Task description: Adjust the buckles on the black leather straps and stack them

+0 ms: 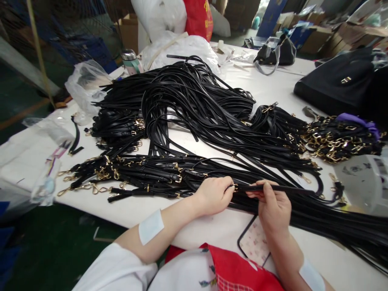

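Between my two hands a black strap [250, 188] is held level above the table's front part. My left hand [214, 195] is closed round its buckle end, where a bit of gold metal shows at the fingertips. With thumb on top and fingers beneath, my right hand [274, 202] pinches the strap farther right, and its free end sticks out past the hand. Behind them lies a large heap of long black straps [182, 93]. Gold clasps [104, 171] sit at the strap ends on the left.
A phone-like flat object [254, 239] lies by my right forearm. Clasped straps with a purple cloth [359, 121] and a translucent tub [363, 182] are at right. Black bags [336, 81] stand behind. Clear plastic bags [87, 83] and a tumbler [131, 62] are at back left.
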`<state>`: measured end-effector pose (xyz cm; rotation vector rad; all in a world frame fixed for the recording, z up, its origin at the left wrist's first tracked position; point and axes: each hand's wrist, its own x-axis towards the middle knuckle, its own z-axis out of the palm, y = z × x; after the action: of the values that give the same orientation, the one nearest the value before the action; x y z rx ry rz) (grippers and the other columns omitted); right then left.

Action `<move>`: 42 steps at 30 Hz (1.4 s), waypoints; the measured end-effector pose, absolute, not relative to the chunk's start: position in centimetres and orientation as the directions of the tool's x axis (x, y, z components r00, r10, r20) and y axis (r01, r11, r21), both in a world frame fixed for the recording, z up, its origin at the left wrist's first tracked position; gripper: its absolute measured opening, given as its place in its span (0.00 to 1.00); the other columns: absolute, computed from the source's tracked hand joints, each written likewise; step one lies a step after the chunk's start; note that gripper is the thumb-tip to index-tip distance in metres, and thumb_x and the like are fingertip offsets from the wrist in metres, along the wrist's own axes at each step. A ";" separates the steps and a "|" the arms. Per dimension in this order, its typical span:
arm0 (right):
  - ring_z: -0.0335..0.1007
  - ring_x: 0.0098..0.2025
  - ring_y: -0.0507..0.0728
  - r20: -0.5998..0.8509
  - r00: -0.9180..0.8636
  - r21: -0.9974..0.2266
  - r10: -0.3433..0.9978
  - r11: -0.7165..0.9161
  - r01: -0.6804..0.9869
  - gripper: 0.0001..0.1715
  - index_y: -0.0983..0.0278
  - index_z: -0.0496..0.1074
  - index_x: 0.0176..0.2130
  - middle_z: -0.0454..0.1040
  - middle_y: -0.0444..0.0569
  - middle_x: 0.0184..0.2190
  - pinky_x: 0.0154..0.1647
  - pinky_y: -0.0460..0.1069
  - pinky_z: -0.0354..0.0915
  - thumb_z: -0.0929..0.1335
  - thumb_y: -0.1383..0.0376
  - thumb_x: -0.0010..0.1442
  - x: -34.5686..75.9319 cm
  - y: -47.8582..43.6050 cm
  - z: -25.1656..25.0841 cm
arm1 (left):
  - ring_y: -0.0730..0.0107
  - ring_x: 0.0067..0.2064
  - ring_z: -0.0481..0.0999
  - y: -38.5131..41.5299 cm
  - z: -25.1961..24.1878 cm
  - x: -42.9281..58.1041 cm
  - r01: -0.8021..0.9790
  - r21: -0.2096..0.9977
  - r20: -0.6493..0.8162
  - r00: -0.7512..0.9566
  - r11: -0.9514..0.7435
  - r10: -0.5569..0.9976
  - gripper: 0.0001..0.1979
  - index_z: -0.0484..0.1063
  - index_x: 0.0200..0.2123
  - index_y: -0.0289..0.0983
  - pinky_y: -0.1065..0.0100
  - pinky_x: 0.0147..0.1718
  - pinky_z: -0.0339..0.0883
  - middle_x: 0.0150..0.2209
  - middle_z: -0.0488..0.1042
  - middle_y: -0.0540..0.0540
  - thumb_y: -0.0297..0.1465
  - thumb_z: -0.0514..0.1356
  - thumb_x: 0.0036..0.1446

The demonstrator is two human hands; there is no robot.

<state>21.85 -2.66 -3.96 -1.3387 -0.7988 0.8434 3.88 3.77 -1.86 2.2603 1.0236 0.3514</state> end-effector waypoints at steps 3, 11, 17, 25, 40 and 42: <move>0.77 0.26 0.54 -0.006 0.483 -0.996 0.875 0.040 -0.084 0.13 0.63 0.73 0.38 0.79 0.47 0.29 0.27 0.48 0.73 0.69 0.55 0.63 21.8 -2.6 -3.6 | 0.62 0.36 0.77 3.8 -2.1 4.0 0.574 0.658 -0.009 0.654 -0.488 0.757 0.11 0.69 0.37 0.39 0.66 0.33 0.65 0.34 0.77 0.46 0.34 0.49 0.65; 0.79 0.28 0.56 -0.029 0.433 -0.989 0.901 0.037 -0.143 0.13 0.64 0.73 0.39 0.79 0.49 0.30 0.28 0.49 0.75 0.68 0.56 0.64 21.5 -2.8 -3.7 | 0.64 0.34 0.76 3.8 -2.4 4.1 0.558 0.712 -0.016 0.620 -0.426 0.785 0.11 0.70 0.35 0.39 0.67 0.32 0.64 0.33 0.77 0.47 0.36 0.52 0.65; 0.79 0.31 0.56 0.022 0.381 -0.995 0.924 0.058 -0.083 0.13 0.64 0.74 0.39 0.79 0.49 0.33 0.36 0.52 0.76 0.66 0.57 0.66 21.6 -3.1 -4.3 | 0.65 0.33 0.75 3.8 -2.4 4.1 0.535 0.751 -0.020 0.605 -0.387 0.796 0.10 0.70 0.34 0.38 0.68 0.32 0.64 0.32 0.77 0.47 0.35 0.52 0.64; 0.78 0.32 0.57 0.140 0.348 -0.978 0.927 0.076 0.192 0.08 0.61 0.74 0.40 0.80 0.50 0.37 0.35 0.51 0.76 0.68 0.60 0.64 21.6 -3.6 -3.8 | 0.65 0.33 0.75 3.6 -2.3 3.9 0.522 0.755 0.006 0.600 -0.397 0.800 0.10 0.71 0.34 0.37 0.67 0.33 0.65 0.32 0.77 0.46 0.34 0.52 0.64; 0.76 0.41 0.58 0.401 0.071 -0.760 0.913 0.289 0.582 0.10 0.60 0.75 0.43 0.79 0.49 0.40 0.44 0.53 0.72 0.66 0.69 0.64 20.5 -4.2 -3.2 | 0.62 0.32 0.76 2.5 -2.1 3.7 0.553 0.734 0.030 0.553 -0.394 0.833 0.07 0.68 0.33 0.37 0.66 0.32 0.65 0.29 0.75 0.46 0.32 0.52 0.61; 0.75 0.42 0.58 0.400 0.042 -0.754 0.916 0.302 0.583 0.10 0.59 0.75 0.43 0.78 0.49 0.40 0.45 0.53 0.72 0.66 0.69 0.64 20.5 -4.1 -2.8 | 0.63 0.33 0.76 2.6 -1.9 3.6 0.500 0.767 0.054 0.575 -0.403 0.816 0.05 0.68 0.34 0.37 0.66 0.33 0.66 0.31 0.76 0.46 0.30 0.53 0.60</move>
<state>20.50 -4.13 -2.77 -1.3860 -1.6473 0.4524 3.58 2.57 -1.88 2.0805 1.0456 0.5574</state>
